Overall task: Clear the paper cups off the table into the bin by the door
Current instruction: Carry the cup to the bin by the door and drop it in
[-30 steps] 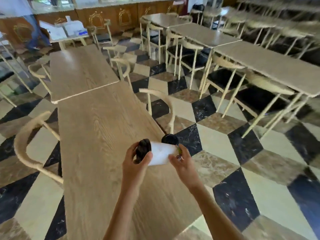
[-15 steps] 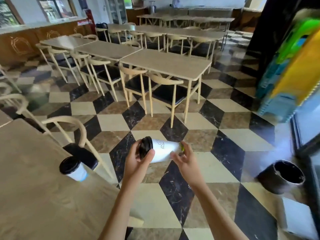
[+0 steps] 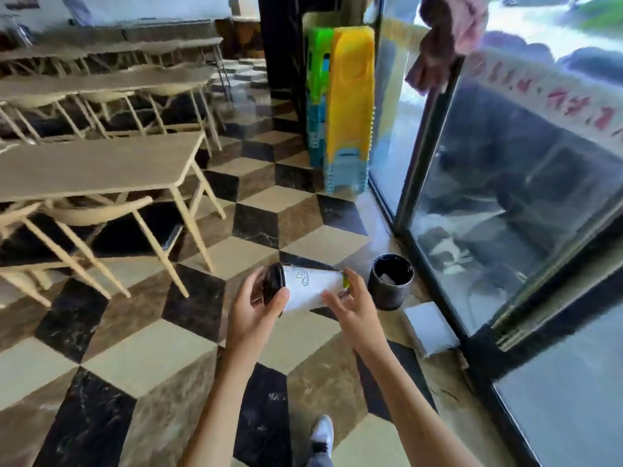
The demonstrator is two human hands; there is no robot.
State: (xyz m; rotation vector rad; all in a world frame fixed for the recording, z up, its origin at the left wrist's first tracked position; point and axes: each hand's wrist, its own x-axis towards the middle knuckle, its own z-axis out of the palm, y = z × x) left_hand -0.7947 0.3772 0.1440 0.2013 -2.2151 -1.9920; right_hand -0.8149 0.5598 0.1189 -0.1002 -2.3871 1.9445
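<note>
A white paper cup (image 3: 308,288) with a black lid lies sideways between my two hands, above the checkered floor. My left hand (image 3: 254,310) grips the lidded end. My right hand (image 3: 350,305) holds the bottom end with its fingers spread around it. The black round bin (image 3: 391,281) stands on the floor just right of the cup, beside the glass door (image 3: 505,203); something pale lies inside it.
Wooden tables and pale chairs (image 3: 101,210) fill the left side. A stack of yellow, green and blue plastic stools (image 3: 344,106) stands by the door frame. A white flat block (image 3: 431,326) lies on the floor near the bin. My shoe (image 3: 322,433) shows below.
The view has swung right from the table toward the door. The bin has come much nearer. Both hands still hold the sideways cup; the second cup on the table is out of view.
</note>
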